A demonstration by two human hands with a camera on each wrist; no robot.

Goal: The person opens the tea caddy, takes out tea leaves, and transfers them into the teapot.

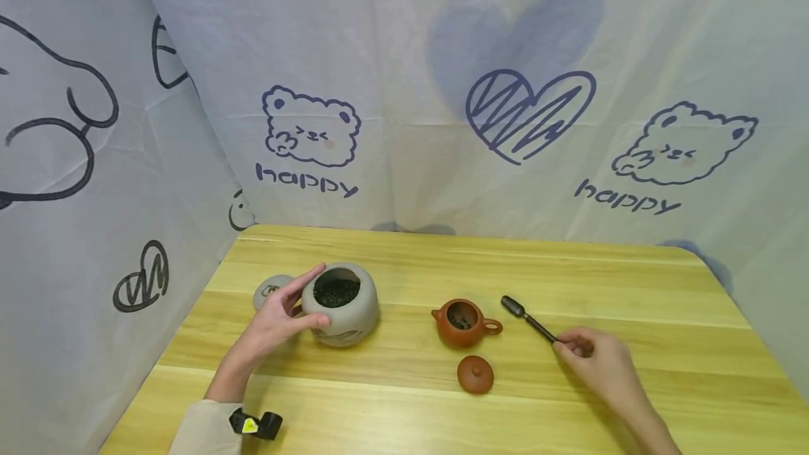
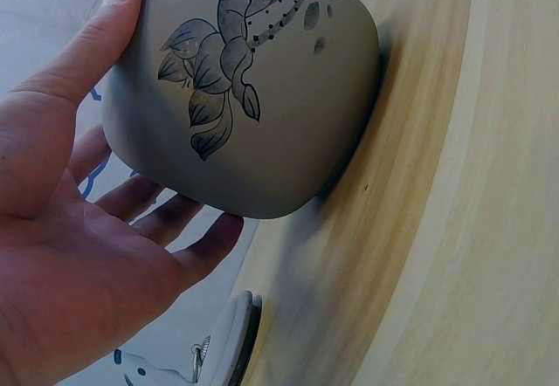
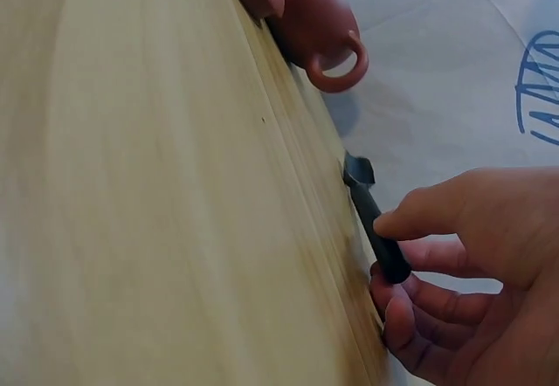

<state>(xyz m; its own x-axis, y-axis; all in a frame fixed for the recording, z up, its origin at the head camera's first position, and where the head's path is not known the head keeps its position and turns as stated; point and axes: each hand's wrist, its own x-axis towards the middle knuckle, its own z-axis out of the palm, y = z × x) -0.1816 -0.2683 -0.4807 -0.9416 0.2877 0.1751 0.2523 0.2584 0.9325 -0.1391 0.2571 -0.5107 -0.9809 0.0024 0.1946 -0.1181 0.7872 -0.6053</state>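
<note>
A round grey jar [image 1: 357, 318] with dark leaves inside tilts slightly on the table; the left hand [image 1: 276, 321] grips its left side, thumb and fingers spread round it. In the left wrist view the left hand [image 2: 87, 229] curves along the jar [image 2: 262, 98], which bears a leaf drawing. The right hand [image 1: 603, 368] pinches the handle end of a dark scoop [image 1: 537, 328], right of a small open brown teapot [image 1: 460, 335] holding some leaves. In the right wrist view the right hand [image 3: 480, 264] has thumb and fingers at the scoop's handle [image 3: 376, 229].
The teapot's lid [image 1: 475, 375] lies in front of the teapot. A grey jar lid [image 1: 265, 290] lies behind the left hand, partly covered by it. A printed cloth [image 1: 404, 188] hangs behind the wooden table [image 1: 379, 413] and on the left.
</note>
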